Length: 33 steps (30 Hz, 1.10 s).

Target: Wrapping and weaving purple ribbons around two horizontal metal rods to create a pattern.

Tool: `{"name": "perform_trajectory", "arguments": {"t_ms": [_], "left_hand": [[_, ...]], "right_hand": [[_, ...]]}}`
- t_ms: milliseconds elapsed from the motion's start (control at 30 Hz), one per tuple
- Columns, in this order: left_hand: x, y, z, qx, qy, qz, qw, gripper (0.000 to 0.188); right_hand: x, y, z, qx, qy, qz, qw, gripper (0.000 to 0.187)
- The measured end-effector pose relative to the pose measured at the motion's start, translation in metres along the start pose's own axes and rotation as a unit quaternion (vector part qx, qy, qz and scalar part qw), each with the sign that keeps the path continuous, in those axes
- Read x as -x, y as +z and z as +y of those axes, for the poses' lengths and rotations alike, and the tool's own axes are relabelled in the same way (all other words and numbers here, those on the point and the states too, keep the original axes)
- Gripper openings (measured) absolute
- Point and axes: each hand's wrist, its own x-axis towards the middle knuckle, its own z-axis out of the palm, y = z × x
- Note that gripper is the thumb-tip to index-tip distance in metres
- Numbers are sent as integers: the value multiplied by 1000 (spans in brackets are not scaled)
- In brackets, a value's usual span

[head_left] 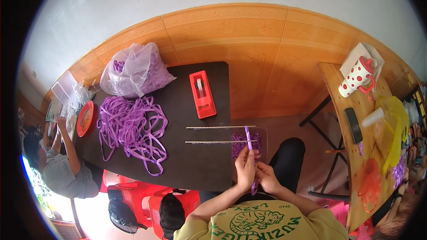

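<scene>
Clearly, a tidy supply helps first: the loose purple ribbon pile (133, 129) on the left of the dark table (191, 162) would probably feed better with its loops teased apart. Further right, the red tape dispenser (203, 94) sits well clear of the work and is best left there. The upper rod (213, 127) and lower rod (209, 142) jut past the table's right edge, and the purple strip (248, 134) crosses both near their tips. It should lie flat, with even, gentle tension, so that the rods are not dragged together. The left hand (245, 169) has its fingers closed on the strip just below the lower rod; a light pinch should suffice. The right hand (268, 178) is curled close beside it, but whether it grips the strip I cannot tell.

As for what is unclear, the co-worker's (71, 178) hands blur at the far left, the rods' fixing to the table cannot be made out, fingers cover the strip's middle, and the purple pieces (239, 151) beneath the rods are partly blocked.
</scene>
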Motion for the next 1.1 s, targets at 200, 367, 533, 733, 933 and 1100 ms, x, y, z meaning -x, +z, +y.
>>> {"name": "perform_trajectory", "arguments": {"t_ms": [200, 367, 533, 733, 933, 1100], "left_hand": [[3, -6, -6, 109, -81, 29, 990, 14], [10, -4, 5, 109, -63, 20, 992, 15], [11, -1, 8, 77, 6, 25, 997, 14], [15, -3, 14, 65, -19, 23, 997, 14], [18, -6, 20, 86, -44, 7, 995, 14], [16, -10, 16, 68, -68, -7, 995, 15]], "right_hand": [[7, -9, 6, 44, 0, -14, 999, 14], [1, -11, -30, 166, -107, 29, 980, 8], [-21, -5, -76, 505, -414, 35, 757, 34], [-48, -2, -90, 518, -529, 27, 672, 40], [-63, 2, -75, 590, -606, 51, 531, 34], [-72, 3, -69, 595, -623, 56, 504, 33]]}}
